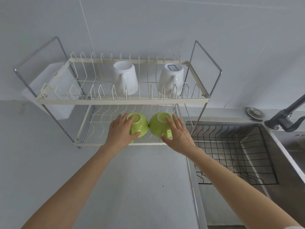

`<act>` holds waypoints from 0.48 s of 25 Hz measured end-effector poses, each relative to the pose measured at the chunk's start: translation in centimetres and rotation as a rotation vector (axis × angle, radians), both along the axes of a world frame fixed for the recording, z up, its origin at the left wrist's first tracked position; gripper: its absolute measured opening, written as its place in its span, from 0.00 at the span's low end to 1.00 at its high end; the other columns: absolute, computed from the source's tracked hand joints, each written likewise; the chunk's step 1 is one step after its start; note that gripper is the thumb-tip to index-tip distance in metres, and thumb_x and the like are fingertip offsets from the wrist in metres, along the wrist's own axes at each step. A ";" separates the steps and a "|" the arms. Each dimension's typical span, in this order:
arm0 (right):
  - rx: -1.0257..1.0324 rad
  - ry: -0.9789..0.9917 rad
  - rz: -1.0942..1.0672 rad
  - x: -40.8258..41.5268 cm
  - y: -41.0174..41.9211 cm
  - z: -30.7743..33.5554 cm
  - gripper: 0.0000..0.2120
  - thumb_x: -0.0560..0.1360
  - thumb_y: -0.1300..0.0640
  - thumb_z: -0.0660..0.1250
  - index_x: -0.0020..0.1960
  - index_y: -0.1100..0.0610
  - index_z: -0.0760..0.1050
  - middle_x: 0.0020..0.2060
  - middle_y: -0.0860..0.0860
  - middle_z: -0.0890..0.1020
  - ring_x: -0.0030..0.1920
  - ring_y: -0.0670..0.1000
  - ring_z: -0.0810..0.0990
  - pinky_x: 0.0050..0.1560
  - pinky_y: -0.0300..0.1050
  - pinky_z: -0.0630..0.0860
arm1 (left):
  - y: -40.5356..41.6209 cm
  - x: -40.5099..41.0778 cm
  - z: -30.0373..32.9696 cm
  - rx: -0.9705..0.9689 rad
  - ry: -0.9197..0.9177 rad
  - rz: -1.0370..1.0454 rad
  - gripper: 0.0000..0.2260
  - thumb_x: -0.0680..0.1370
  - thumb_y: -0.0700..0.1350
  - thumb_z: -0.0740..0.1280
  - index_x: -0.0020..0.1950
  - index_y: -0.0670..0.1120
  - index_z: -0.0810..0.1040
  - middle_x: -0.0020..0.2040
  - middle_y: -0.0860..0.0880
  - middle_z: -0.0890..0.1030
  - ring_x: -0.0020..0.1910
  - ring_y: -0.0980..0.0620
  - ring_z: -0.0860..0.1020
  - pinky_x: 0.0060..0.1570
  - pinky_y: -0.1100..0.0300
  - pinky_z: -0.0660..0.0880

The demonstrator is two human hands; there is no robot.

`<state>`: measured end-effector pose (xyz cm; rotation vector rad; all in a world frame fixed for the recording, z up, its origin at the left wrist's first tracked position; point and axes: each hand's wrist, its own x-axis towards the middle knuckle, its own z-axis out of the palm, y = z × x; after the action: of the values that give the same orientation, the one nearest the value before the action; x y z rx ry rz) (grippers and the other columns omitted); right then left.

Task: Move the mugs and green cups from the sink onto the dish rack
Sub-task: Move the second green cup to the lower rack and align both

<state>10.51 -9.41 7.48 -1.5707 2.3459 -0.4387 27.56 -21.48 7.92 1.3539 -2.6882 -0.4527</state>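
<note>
Two white mugs stand upside down on the top tier of the two-tier dish rack [115, 101]: one [126, 76] in the middle, one [170, 78] on the right with a label on its base. On the lower tier two green cups sit upside down, touching each other. My left hand [121, 129] wraps around the left green cup [141, 123], thumb at its rim. My right hand [177, 134] lies on the right green cup [156, 125], fingers spread over its base and handle.
The steel sink [267, 162] lies to the right of the rack and holds a black wire basket [231, 154]. A dark faucet [285, 118] stands at its back right. A white container [57, 86] hangs on the rack's left end. Grey counter [132, 187] runs in front.
</note>
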 end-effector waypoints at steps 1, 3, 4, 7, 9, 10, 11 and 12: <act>-0.017 0.016 0.001 0.4 0.5 0.3 0.36 0.75 0.47 0.62 0.76 0.51 0.47 0.77 0.53 0.46 0.77 0.56 0.44 0.76 0.52 0.49 | 0.5 0.2 0.3 -0.037 -0.012 0.002 0.31 0.74 0.54 0.65 0.72 0.46 0.58 0.76 0.45 0.56 0.75 0.43 0.53 0.73 0.46 0.54; -0.030 0.046 0.015 1.2 1.8 1.1 0.35 0.76 0.47 0.61 0.76 0.50 0.46 0.77 0.53 0.46 0.77 0.55 0.44 0.76 0.52 0.48 | 2.0 0.6 1.1 -0.076 -0.029 0.003 0.30 0.74 0.55 0.65 0.72 0.46 0.59 0.76 0.45 0.58 0.75 0.43 0.55 0.73 0.46 0.55; -0.031 0.061 0.019 1.5 2.4 1.4 0.35 0.76 0.47 0.61 0.76 0.50 0.46 0.77 0.53 0.46 0.77 0.55 0.44 0.76 0.52 0.47 | 2.7 0.8 1.4 -0.081 -0.027 0.004 0.30 0.74 0.55 0.64 0.72 0.46 0.59 0.76 0.45 0.58 0.75 0.43 0.55 0.73 0.46 0.55; -0.060 0.101 0.038 2.6 4.7 2.8 0.34 0.76 0.46 0.60 0.75 0.51 0.48 0.77 0.53 0.48 0.77 0.56 0.44 0.76 0.52 0.46 | 5.0 1.6 2.6 -0.137 0.007 -0.012 0.29 0.73 0.55 0.65 0.70 0.46 0.62 0.73 0.45 0.65 0.72 0.44 0.62 0.70 0.48 0.61; -0.088 0.129 0.061 3.0 6.1 3.7 0.32 0.76 0.47 0.60 0.75 0.52 0.50 0.77 0.52 0.51 0.77 0.55 0.46 0.76 0.50 0.47 | 6.7 2.1 3.5 -0.182 0.031 -0.026 0.26 0.74 0.54 0.65 0.69 0.46 0.65 0.69 0.45 0.70 0.68 0.43 0.67 0.65 0.49 0.65; -0.103 0.138 0.074 3.3 6.8 4.2 0.32 0.76 0.47 0.60 0.75 0.53 0.51 0.77 0.52 0.54 0.77 0.54 0.48 0.76 0.50 0.48 | 7.6 2.4 4.1 -0.188 0.035 -0.028 0.25 0.74 0.53 0.64 0.69 0.46 0.65 0.68 0.45 0.71 0.66 0.43 0.69 0.62 0.50 0.67; -0.124 0.143 0.085 3.6 7.4 4.7 0.31 0.76 0.47 0.61 0.75 0.53 0.53 0.76 0.52 0.57 0.77 0.54 0.51 0.76 0.49 0.49 | 8.4 2.7 4.8 -0.186 0.037 -0.024 0.25 0.75 0.53 0.64 0.69 0.46 0.65 0.68 0.46 0.72 0.65 0.43 0.70 0.60 0.50 0.68; -0.150 0.148 0.094 3.8 8.0 5.2 0.30 0.76 0.48 0.61 0.74 0.54 0.55 0.75 0.52 0.60 0.76 0.53 0.54 0.75 0.48 0.51 | 9.2 2.9 5.5 -0.182 0.038 -0.018 0.24 0.75 0.52 0.63 0.69 0.46 0.65 0.68 0.46 0.72 0.65 0.42 0.70 0.58 0.50 0.69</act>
<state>14.27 -1.45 12.71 -1.8320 2.3830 -0.5031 30.44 -12.26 13.46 1.2600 -2.6380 -0.2255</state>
